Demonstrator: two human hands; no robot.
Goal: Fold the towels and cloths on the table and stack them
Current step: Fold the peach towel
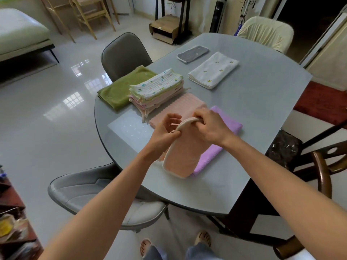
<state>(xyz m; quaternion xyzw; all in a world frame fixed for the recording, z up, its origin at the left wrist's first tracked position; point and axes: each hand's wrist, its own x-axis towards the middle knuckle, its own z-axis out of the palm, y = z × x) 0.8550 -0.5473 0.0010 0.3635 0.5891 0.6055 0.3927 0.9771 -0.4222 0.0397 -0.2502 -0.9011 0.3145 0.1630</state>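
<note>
Gripping a peach cloth (185,152) in both hands (165,128) (210,126) above the grey table (253,113); beyond them a cloth stack (156,91); tiled floor (56,113).

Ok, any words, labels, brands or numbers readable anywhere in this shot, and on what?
None can be read.
White towel: small green-yellow motifs, pictures rather than letters.
Stack of printed cloths: coloured prints, no text.
Cardboard box on the floor: a small mark, too blurred to read.

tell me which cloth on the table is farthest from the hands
The small grey cloth with pale trim, at the far edge beyond the white embroidered towel.
</note>
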